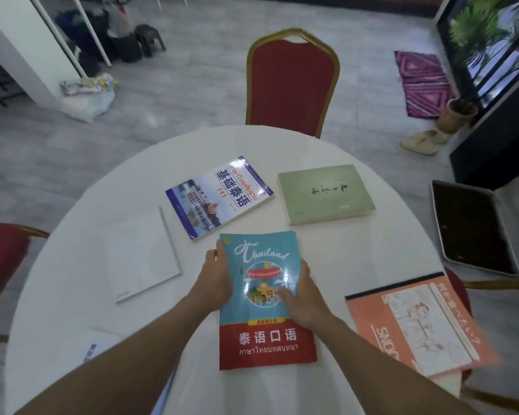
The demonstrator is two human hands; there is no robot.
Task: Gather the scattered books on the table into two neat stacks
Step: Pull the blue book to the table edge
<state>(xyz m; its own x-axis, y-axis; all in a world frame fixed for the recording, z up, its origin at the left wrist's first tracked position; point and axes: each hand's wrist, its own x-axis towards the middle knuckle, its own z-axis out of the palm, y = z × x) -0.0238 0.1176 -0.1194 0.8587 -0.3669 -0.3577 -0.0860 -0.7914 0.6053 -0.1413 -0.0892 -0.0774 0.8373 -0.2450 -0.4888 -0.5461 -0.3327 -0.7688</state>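
Note:
A teal and red Thailand book point(259, 265) lies at the near middle of the round white table point(372, 244). My left hand point(215, 277) grips its left edge and my right hand point(304, 298) rests on its right side, thumb on the cover. Beyond it lie a blue and white Thai textbook point(219, 196) and a green book point(324, 193). A white book point(141, 256) sits at the left. An orange book point(417, 322) lies at the right edge. Part of another book point(93, 348) shows under my left forearm.
A red chair point(291, 82) stands at the far side of the table, with other red chairs at the left point(0, 262) and right point(462, 289). A dark tray-like case point(474, 226) lies off the table's right. A potted plant point(459, 112) and a rug point(423, 82) are on the floor.

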